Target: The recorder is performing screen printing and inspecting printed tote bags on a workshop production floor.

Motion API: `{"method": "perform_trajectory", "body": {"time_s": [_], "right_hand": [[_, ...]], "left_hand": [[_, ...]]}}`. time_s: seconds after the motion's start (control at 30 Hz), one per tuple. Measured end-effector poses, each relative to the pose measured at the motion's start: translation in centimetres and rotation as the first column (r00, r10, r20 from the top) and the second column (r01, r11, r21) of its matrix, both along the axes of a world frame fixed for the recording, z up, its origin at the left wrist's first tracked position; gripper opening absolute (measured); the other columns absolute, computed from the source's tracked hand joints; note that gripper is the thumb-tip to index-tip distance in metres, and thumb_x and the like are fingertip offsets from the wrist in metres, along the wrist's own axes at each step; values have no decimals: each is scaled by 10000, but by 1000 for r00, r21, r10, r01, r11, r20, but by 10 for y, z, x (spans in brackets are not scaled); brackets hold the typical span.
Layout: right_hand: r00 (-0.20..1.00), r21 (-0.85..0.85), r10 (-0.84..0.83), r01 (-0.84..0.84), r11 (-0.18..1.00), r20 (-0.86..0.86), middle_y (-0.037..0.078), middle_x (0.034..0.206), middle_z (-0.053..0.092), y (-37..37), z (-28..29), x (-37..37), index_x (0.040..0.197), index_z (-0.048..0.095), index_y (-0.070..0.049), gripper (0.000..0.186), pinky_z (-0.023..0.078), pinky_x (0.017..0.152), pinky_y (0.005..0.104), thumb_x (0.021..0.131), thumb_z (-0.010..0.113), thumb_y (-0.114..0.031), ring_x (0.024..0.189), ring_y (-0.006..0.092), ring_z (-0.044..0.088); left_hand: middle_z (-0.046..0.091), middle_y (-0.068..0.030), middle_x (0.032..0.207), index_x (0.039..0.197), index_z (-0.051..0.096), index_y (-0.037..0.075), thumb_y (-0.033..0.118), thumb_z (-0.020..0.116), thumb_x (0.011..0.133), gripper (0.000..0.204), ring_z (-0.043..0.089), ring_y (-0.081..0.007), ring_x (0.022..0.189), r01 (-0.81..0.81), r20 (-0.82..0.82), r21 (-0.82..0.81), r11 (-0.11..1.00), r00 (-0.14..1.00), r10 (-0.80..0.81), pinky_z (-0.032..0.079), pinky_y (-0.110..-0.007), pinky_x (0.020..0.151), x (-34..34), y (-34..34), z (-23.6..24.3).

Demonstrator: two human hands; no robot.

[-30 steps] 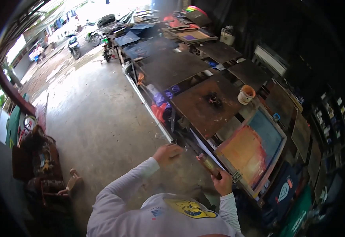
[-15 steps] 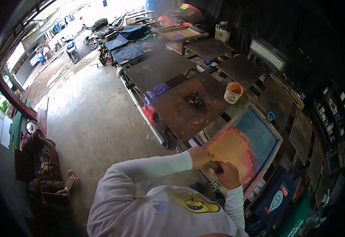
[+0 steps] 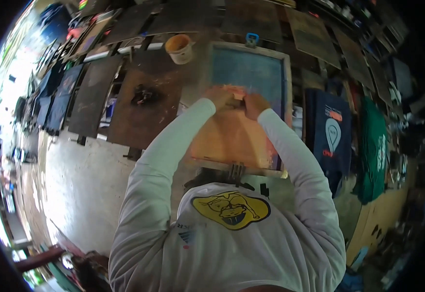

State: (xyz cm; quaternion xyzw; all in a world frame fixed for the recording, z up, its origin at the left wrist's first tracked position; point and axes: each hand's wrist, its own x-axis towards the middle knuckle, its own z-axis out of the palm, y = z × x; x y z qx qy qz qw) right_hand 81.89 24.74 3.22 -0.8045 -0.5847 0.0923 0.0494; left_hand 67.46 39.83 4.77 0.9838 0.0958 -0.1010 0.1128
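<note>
In front of me lies a wood-framed printing screen (image 3: 288, 100) with blue-green mesh at its far part and orange ink smeared over its nearer part. My left hand (image 3: 218, 97) and my right hand (image 3: 255, 104) are closed side by side on a squeegee (image 3: 236, 103), blurred by motion. The squeegee stands across the middle of the screen, where the orange meets the blue; its lower edge is hard to make out. A metal clamp (image 3: 237, 170) holds the frame's near edge, and a blue-handled piece (image 3: 252, 39) sits at its far edge.
Left of the screen, a brown board (image 3: 147, 119) carries a black lump. An ink-stained bucket (image 3: 179, 52) stands at that board's far end. To the right hang a navy printed cloth (image 3: 330, 131) and a green cloth (image 3: 373, 151). More dark boards line the back.
My view has swung to the right and now faces the screen squarely. Both hands, with the squeegee, have moved from the screen's near edge out to its middle, arms stretched forward.
</note>
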Motion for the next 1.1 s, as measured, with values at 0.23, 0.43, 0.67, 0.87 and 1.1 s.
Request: {"method": "perform_trajectory", "body": {"time_s": [0.23,0.43,0.67,0.87,1.1], "right_hand": [[1000,-87,-20,20,996,-6,169,1006,696,55,-13,-51,942,712,-80,185,549,826,465,811,660,-199,960,351,673],[974,-3,-209,210,978,85,165,956,676,31,-29,-71,885,720,-79,195,549,776,470,802,657,-244,897,354,676],[964,-28,-260,262,965,61,179,991,661,4,-33,-181,900,715,-49,267,532,821,440,752,656,-264,977,336,637],[945,69,-325,326,943,-16,159,988,650,-21,-15,-254,862,681,-55,219,537,818,420,693,646,-189,988,320,615],[981,-39,-193,193,980,17,165,937,663,39,-2,-161,905,671,-36,214,541,800,459,722,631,-138,890,370,645]], "left_hand": [[674,-180,1071,1013,663,25,328,693,825,358,635,-346,1031,-4,297,-563,826,932,207,505,-443,899,-20,92,-139],[445,23,1470,1193,685,255,416,696,802,424,494,-214,1257,121,178,-118,986,979,-99,451,-386,1009,-54,30,12],[692,-152,971,979,695,94,401,714,729,397,653,-344,940,183,-22,-245,952,981,-194,519,-455,828,-123,31,-39],[689,-147,961,989,688,96,390,729,728,395,648,-347,949,271,261,-93,958,935,-239,521,-446,822,-192,13,-46],[702,-115,1037,1061,706,153,336,692,813,308,668,-316,931,355,-19,-89,931,934,-358,535,-449,807,-95,80,-56]]}}
